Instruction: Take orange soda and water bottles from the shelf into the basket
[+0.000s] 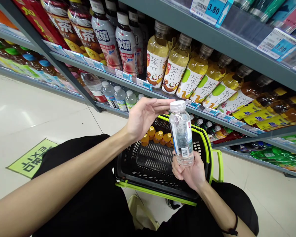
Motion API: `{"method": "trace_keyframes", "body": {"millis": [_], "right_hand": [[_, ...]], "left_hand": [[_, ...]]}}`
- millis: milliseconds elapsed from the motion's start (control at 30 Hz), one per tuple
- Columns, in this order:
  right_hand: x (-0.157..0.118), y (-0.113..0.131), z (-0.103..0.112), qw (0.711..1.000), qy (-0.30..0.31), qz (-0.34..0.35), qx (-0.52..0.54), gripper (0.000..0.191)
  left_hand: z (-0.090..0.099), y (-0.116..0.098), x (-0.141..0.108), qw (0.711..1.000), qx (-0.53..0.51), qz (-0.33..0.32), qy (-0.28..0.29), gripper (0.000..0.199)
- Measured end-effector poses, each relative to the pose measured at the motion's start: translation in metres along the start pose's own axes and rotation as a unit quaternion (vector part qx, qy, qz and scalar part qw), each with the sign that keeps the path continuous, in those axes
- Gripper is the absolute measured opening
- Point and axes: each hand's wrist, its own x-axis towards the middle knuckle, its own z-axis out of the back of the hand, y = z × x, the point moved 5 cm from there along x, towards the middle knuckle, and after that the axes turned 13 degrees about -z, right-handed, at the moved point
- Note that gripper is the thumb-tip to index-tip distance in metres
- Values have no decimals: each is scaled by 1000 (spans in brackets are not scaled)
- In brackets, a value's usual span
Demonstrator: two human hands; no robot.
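Observation:
A clear water bottle (181, 131) with a white cap and a printed label stands nearly upright over the basket. My right hand (187, 171) grips it around the bottom. Beside the cap, my left hand (145, 117) is open, its fingers stretched out straight and their tips at the cap's left edge; whether they touch it I cannot tell. Below both hands is a black shopping basket (130, 168) with a lime-green rim and handles. Several small orange drink bottles (158, 137) stand along its far side.
Store shelves (148, 90) run across the front, loaded with tea bottles (177, 65) and other drinks. Smaller bottles (119, 97) fill the lower shelf. My knees flank the basket. A green exit sign (27, 161) is on the tiled floor at left.

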Motion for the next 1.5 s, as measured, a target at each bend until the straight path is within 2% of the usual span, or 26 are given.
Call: {"method": "trace_keyframes", "body": {"millis": [233,467,667,733,800,867,933,1000,1133,1300,1367,1433,1500], "right_hand": [[0,3,0,1000,-2,20,17,49],[-2,10,4,997,-52,52,14,47],[-7,11,9,985,-61,112,-117,47],[-9,12,10,969,-85,156,-172,49],[-14,17,13,932,-154,231,-232,51],[-23,22,14,866,-239,316,-306,58],[-31,24,12,796,-297,371,-375,69],[-35,25,9,748,-324,402,-417,74],[-38,29,4,694,-327,454,-453,67],[-38,32,2,649,-303,494,-493,66],[-39,33,3,646,-304,498,-493,66],[-39,33,5,669,-311,477,-477,64],[-37,31,8,720,-319,428,-443,59]], "left_hand": [[1,-1,1,1000,-8,-5,-1,52],[2,-5,0,1000,-11,-12,-8,53],[4,-4,-1,999,-52,-10,-12,56],[4,-3,-1,998,-65,1,-7,61],[4,-3,-3,997,-80,12,-2,66],[5,-3,-4,996,-90,24,-2,69],[5,-4,-6,995,-94,35,-7,71],[5,-5,-7,995,-91,40,-8,72],[4,-6,-8,995,-86,39,-9,72],[1,-6,-8,995,-86,42,2,71],[0,-6,-7,996,-79,44,8,72],[-1,-7,-6,997,-66,41,14,72],[-2,-7,-4,998,-54,35,22,72]]}}
